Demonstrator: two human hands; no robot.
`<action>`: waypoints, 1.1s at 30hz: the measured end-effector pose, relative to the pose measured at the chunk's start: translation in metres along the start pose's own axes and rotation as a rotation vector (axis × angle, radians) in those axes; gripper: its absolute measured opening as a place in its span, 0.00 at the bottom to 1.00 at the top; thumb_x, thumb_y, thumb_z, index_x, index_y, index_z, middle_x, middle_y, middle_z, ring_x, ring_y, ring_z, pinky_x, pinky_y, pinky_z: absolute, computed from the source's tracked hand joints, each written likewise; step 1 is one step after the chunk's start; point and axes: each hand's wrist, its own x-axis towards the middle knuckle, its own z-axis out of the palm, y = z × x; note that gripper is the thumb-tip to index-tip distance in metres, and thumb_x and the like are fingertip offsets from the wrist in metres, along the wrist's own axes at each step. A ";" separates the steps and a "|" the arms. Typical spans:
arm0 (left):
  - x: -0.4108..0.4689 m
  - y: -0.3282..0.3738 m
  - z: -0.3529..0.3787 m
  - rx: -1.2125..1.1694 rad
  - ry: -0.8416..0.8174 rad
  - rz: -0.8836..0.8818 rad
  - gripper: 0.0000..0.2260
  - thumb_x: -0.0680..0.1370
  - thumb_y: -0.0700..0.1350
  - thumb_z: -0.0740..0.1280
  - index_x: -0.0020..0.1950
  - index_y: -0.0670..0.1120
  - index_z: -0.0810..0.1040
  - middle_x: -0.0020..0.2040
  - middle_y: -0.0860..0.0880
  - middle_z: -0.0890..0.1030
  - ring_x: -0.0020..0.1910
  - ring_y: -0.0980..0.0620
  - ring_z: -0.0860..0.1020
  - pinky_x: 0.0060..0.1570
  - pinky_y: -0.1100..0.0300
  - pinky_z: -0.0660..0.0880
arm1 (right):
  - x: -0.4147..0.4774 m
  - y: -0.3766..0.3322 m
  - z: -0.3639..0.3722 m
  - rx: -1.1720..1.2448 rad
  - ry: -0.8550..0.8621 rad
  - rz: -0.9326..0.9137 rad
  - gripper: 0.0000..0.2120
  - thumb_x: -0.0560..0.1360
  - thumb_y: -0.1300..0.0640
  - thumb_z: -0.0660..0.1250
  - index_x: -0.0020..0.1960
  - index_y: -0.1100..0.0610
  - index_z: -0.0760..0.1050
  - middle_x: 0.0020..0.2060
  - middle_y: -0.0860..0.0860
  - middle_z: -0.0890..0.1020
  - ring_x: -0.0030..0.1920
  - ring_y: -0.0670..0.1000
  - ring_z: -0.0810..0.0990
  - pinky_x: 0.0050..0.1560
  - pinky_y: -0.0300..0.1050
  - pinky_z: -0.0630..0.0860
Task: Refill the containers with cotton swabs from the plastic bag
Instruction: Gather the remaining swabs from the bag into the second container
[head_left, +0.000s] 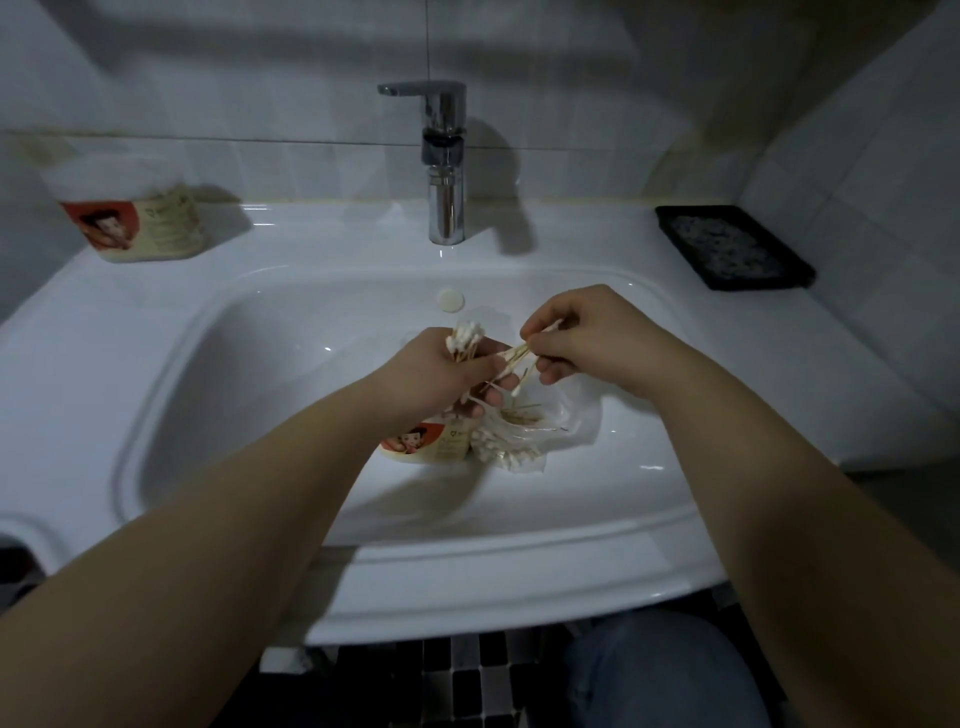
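The left hand (441, 371) clenches a bundle of cotton swabs (464, 340) upright — tips aligned for the container (423, 441); the right hand (576, 338) pinches few loose ones above the plastic bag (524, 434).

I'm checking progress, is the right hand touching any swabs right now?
Touching. The head view shows the right hand pinching a few swabs by their sticks, beside the bunch the left hand grips.

Over the sink (171, 364), left hand (441, 374) grips a swab bundle (465, 340); right hand (587, 338) pinches loose swabs (514, 358).
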 end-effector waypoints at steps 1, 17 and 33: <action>0.000 0.000 -0.001 0.020 0.007 0.006 0.08 0.83 0.41 0.66 0.58 0.43 0.83 0.45 0.46 0.87 0.33 0.55 0.79 0.34 0.62 0.77 | 0.000 -0.001 0.000 0.044 0.004 0.023 0.04 0.77 0.68 0.70 0.50 0.62 0.82 0.39 0.62 0.84 0.34 0.54 0.86 0.42 0.43 0.84; 0.013 -0.010 0.000 -0.063 0.049 -0.161 0.09 0.83 0.39 0.61 0.50 0.41 0.81 0.37 0.47 0.74 0.33 0.51 0.72 0.32 0.59 0.72 | 0.006 0.004 -0.003 0.069 0.223 0.046 0.10 0.75 0.70 0.68 0.46 0.57 0.82 0.40 0.56 0.85 0.37 0.52 0.87 0.51 0.46 0.84; 0.012 -0.007 -0.003 0.268 0.248 0.015 0.14 0.81 0.53 0.62 0.41 0.46 0.75 0.34 0.49 0.82 0.31 0.49 0.75 0.41 0.51 0.76 | -0.002 0.002 0.008 -0.131 -0.048 0.003 0.12 0.76 0.67 0.68 0.55 0.55 0.84 0.39 0.60 0.87 0.40 0.54 0.88 0.50 0.44 0.84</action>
